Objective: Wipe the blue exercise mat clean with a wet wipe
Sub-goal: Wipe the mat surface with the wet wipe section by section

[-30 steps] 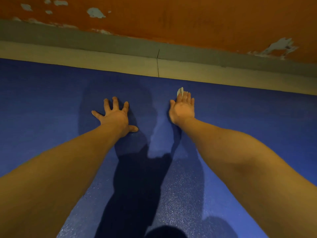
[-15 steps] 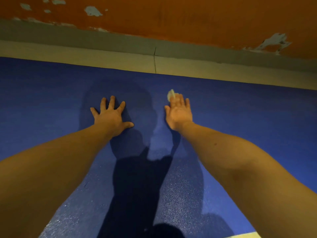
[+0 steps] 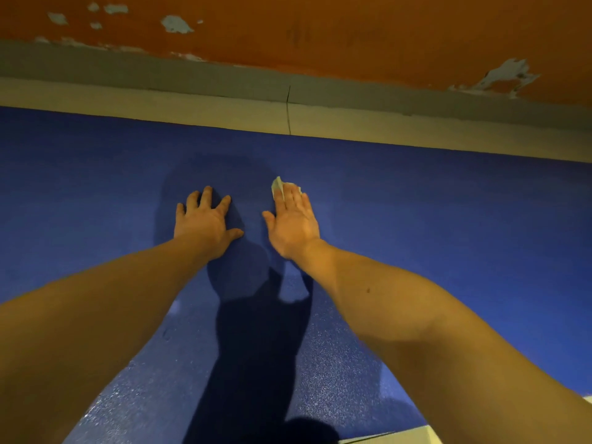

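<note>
Now the wipe (image 3: pixel 278 185) is pressed on the mat (image 3: pixel 448 235) under the straight fingers of the right hand (image 3: pixel 293 224), likely so it can be rubbed along; only its far edge is seen. The left hand (image 3: pixel 205 224) is laid flat beside it, fingers spread, nothing held, likely for support. Past the mat, a floor strip (image 3: pixel 192 107) and an orange wall (image 3: pixel 352 33) are seen; little room is left ahead.

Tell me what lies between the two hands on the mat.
Head view: only bare, shadowed mat lies between the left hand and the right hand. The wipe is under the right fingers, outside that gap.
</note>
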The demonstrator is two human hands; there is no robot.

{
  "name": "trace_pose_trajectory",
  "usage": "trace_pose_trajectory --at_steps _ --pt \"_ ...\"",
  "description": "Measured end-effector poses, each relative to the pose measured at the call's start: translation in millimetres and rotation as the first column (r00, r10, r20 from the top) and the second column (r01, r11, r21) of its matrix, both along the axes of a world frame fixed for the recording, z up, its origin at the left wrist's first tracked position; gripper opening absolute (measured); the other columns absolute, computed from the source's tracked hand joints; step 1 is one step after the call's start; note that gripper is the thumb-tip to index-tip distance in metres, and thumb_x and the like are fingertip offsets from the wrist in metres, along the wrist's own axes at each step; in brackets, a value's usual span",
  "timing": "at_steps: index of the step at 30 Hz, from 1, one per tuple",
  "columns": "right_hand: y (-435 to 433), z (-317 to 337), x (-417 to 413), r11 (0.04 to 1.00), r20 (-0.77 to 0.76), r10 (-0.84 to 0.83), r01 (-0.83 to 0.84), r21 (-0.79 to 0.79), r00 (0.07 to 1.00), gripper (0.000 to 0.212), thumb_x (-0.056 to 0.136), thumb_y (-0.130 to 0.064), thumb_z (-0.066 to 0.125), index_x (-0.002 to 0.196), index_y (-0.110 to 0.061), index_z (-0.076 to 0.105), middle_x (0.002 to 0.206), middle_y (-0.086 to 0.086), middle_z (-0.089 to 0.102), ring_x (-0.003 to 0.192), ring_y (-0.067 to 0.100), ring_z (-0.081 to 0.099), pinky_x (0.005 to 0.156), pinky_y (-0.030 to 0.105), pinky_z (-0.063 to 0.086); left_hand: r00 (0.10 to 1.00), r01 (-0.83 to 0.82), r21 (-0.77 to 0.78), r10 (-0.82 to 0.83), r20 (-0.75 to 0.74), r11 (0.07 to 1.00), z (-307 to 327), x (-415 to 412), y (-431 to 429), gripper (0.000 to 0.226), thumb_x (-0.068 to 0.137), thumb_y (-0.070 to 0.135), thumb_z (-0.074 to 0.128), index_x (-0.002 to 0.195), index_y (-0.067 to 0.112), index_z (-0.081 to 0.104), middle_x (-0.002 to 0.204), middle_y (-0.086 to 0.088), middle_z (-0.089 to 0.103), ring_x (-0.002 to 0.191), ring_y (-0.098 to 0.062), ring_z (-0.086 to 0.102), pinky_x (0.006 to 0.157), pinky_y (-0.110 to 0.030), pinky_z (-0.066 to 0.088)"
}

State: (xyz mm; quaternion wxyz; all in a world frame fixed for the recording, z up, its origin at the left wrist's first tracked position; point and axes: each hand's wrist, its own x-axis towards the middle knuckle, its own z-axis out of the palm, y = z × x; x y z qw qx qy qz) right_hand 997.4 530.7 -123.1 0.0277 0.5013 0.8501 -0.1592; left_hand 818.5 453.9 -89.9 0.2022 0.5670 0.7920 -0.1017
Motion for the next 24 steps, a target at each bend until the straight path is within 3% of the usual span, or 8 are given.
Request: trace_pose_trajectory --at_steps 2,5,9,11,16,21,24 --pt "8 2 23 1.000 -0.019 0.007 -0.007 0.003 1.000 0.072 0.108 -0.045 0.033 0.163 -0.020 -0.006 0.170 0.004 0.009 0.158 0.021 -0.002 0.128 0.039 -0.005 1.000 0.009 0.000 -0.009 0.000 1.000 0 1 -6 0.085 0.095 0.067 0.044 0.161 0.029 0.006 0.167 -0.007 -0.005 0.151 -0.035 0.000 0.123 -0.054 0.012" --pt "24 4 69 0.993 0.042 -0.113 0.112 0.028 0.993 0.070 0.108 -0.044 0.028 0.163 -0.019 -0.006 0.169 0.005 0.012 0.157 0.022 0.003 0.128 0.042 -0.002 0.999 0.040 -0.009 -0.040 -0.006 0.999 2 1 -17 0.085 0.096 0.067 0.043 0.161 0.027 0.005 0.167 -0.008 -0.006 0.152 -0.035 0.001 0.123 -0.054 0.012" --pt "29 9 93 0.947 0.203 -0.313 0.321 -0.009 0.928 0.070 0.109 -0.048 0.018 0.162 -0.009 -0.006 0.171 0.011 0.001 0.157 0.027 -0.005 0.128 0.044 -0.001 0.998 0.069 -0.044 -0.069 0.001 0.997 5 -2 -31 0.087 0.095 0.067 0.045 0.161 0.027 0.004 0.167 -0.008 -0.008 0.152 -0.035 -0.001 0.122 -0.055 0.014" --pt "17 11 73 0.926 0.175 -0.364 0.375 -0.038 0.915 0.071 0.109 -0.047 0.018 0.162 -0.007 -0.008 0.171 0.012 -0.003 0.157 0.029 -0.007 0.127 0.045 0.000 0.997 0.074 -0.059 -0.073 0.011 0.996 7 0 -35 0.088 0.095 0.066 0.046 0.161 0.026 0.003 0.166 -0.007 -0.010 0.152 -0.035 -0.002 0.122 -0.054 0.014" --pt "-49 9 5 0.982 0.007 -0.183 0.183 -0.055 0.983 0.074 0.109 -0.042 0.031 0.162 -0.010 -0.008 0.171 0.011 -0.004 0.157 0.030 -0.010 0.127 0.043 -0.003 0.997 0.073 -0.094 -0.075 -0.014 0.993 10 13 -38 0.090 0.095 0.066 0.047 0.161 0.024 0.001 0.166 -0.008 -0.009 0.152 -0.034 -0.002 0.123 -0.054 0.014" --pt "-46 9 29 0.999 0.072 0.046 -0.046 -0.001 0.996 0.074 0.107 -0.048 0.029 0.162 -0.021 -0.013 0.171 0.003 0.004 0.158 0.019 -0.007 0.127 0.045 -0.009 0.996 0.086 -0.117 -0.089 -0.015 0.989 12 23 -48 0.090 0.096 0.064 0.045 0.161 0.022 -0.002 0.167 -0.008 -0.011 0.152 -0.035 -0.004 0.123 -0.054 0.013" --pt "-26 9 76 0.996 0.143 -0.088 0.089 -0.001 0.986 0.073 0.106 -0.051 0.025 0.162 -0.022 -0.011 0.171 0.002 0.005 0.157 0.018 -0.005 0.127 0.046 -0.006 0.993 0.116 -0.134 -0.118 -0.008 0.984 12 24 -60 0.092 0.096 0.065 0.046 0.161 0.022 -0.003 0.166 -0.008 -0.012 0.153 -0.035 -0.005 0.123 -0.054 0.012"
